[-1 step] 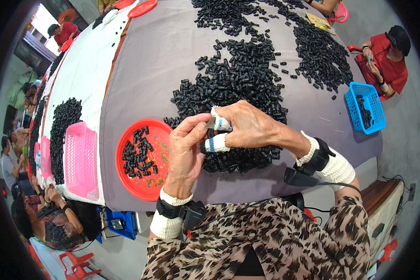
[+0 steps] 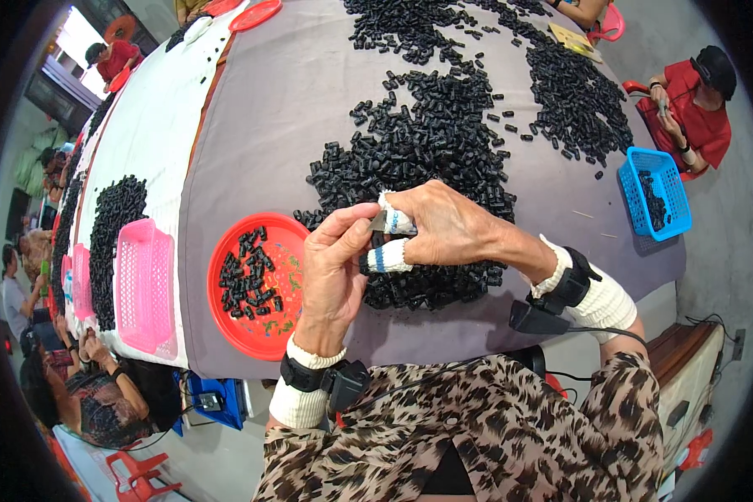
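Note:
My left hand [image 2: 335, 259] and my right hand [image 2: 448, 226] meet above the near part of a large heap of small black cylindrical pieces [image 2: 418, 151]. In my right hand is a small grey blade-like piece [image 2: 379, 221], pinched at the fingertips. White cloth covers [image 2: 391, 257] wrap the thumb and a finger of that hand. My left thumb and fingers close in a pinch right beside the blade; whatever they hold is hidden. To the left of my left hand stands a red round tray [image 2: 217, 305] with black pieces and coloured scraps in it.
A blue basket [image 2: 686, 201] with black pieces stands at the right, near a person in red [image 2: 703, 117]. On the white table to the left are a pink basket [image 2: 146, 289] and another black heap [image 2: 119, 243]. A second heap [image 2: 573, 100] lies at the far right.

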The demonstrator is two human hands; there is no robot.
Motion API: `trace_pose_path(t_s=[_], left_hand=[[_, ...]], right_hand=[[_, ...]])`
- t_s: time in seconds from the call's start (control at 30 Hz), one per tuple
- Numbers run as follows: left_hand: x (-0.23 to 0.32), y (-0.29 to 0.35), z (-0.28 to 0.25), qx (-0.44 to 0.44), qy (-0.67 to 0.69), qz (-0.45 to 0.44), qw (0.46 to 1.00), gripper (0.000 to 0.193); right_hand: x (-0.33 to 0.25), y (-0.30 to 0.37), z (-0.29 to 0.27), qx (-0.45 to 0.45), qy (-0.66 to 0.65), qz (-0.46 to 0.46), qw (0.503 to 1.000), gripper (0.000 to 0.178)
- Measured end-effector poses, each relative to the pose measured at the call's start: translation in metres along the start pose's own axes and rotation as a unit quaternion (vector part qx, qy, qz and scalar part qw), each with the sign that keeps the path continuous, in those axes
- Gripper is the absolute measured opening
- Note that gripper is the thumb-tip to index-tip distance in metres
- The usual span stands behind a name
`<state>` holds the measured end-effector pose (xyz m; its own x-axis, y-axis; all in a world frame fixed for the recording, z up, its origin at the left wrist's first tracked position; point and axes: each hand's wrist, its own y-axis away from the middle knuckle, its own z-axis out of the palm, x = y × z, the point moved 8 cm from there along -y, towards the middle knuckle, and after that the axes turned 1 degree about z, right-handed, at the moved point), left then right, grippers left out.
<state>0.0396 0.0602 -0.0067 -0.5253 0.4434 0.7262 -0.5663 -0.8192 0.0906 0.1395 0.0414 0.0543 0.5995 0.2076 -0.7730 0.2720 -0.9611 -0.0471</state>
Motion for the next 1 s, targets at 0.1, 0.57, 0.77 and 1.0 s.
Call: trace_pose_path(t_s=[0.1,0.57,0.77,1.0], left_hand=[[0.001,0.001,0.0,0.009,-0.005,0.005,1.0,0.02],[0.069,0.028,-0.117,0.212,-0.423,0.132,0.871,0.018],[-0.009,-0.018,-0.046,0.036,-0.52,0.13,0.843,0.021],[-0.044,-0.07,0.019,-0.065,-0.708,0.244,0.659,0.027]], right_hand=[[0.004,0.0,0.006,-0.017,-0.012,0.007,1.0,0.039],[0.043,0.017,-0.047,0.127,-0.041,0.087,0.987,0.024],[0.084,0.032,-0.046,0.157,-0.126,0.175,0.964,0.01],[0.122,0.065,-0.053,0.197,-0.138,0.232,0.943,0.008]])
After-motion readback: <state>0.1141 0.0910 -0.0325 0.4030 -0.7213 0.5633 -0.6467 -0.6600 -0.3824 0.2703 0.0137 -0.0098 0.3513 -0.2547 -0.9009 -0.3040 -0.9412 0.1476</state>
